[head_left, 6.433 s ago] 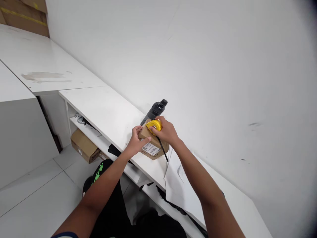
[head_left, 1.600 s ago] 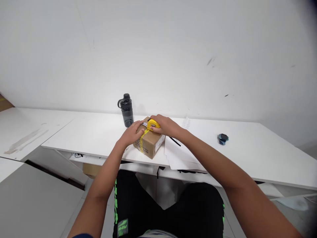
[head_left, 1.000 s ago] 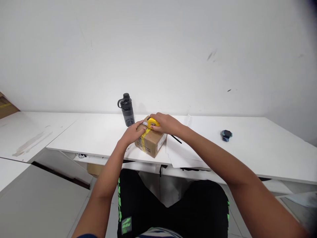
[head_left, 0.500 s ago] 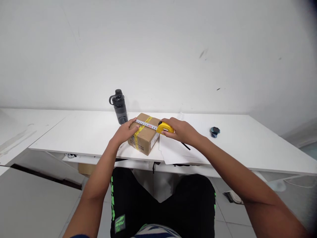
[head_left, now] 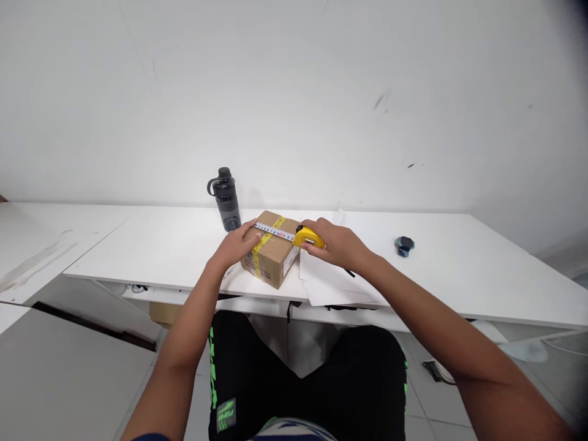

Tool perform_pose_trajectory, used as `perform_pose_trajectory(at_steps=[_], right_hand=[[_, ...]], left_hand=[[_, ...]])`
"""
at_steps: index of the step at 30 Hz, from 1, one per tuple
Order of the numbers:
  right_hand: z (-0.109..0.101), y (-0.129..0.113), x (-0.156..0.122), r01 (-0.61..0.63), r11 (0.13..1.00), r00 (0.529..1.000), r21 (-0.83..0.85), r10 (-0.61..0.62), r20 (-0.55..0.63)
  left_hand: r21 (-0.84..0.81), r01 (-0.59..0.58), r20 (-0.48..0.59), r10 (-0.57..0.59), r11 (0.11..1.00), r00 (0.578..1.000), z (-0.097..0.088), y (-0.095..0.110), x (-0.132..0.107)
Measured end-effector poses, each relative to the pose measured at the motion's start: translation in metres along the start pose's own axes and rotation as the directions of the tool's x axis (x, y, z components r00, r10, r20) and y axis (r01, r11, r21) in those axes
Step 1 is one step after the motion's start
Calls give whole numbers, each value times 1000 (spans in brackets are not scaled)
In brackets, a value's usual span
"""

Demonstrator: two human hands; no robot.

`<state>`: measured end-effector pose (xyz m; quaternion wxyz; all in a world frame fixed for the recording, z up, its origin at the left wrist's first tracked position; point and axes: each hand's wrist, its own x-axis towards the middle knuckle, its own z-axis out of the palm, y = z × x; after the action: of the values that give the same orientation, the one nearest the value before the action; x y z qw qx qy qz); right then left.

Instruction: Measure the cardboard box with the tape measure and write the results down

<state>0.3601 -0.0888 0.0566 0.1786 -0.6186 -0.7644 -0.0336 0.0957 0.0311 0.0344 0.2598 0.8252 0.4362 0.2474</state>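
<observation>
A brown cardboard box (head_left: pixel 269 260) with yellow printed tape sits on the white table. Across its top lies the numbered white blade (head_left: pixel 275 231) of a tape measure, pulled out from the left edge to the right edge. The yellow tape measure case (head_left: pixel 310 237) is at the box's right edge, with my right hand (head_left: pixel 339 243) wrapped around it. At the left edge, my left hand (head_left: pixel 235 246) grips the box, its thumb on top beside the blade. The blade's far end is hidden by those fingers.
A dark water bottle (head_left: pixel 227 199) stands behind the box on the left. White paper sheets (head_left: pixel 324 285) lie to the right of the box, under my right hand. Farther right is a dark wristwatch (head_left: pixel 405 245). A white wall (head_left: pixel 294 104) rises behind the table (head_left: pixel 151 245).
The head view has shifted slightly, so everything appears a little farther right. Both hands, the box and the stretched blade keep their positions relative to each other.
</observation>
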Motion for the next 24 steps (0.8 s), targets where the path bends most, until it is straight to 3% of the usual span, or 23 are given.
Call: perform_pose_trajectory(at_steps=[7,15,24], right_hand=[[2,-4,3,2,1000,999,-4,-2,-49],[-5,-17,34,9,999,999,34,-7,-44],[31,-47,94,75,986,996,149,-66,-62]], left_hand=[[-7,-11,-11,11,1000,1000,1,-3,-1],[-33,-20,-14,19,999,1000,3,-6,1],[-55,-75,17,76,996,997,2,1,-9]])
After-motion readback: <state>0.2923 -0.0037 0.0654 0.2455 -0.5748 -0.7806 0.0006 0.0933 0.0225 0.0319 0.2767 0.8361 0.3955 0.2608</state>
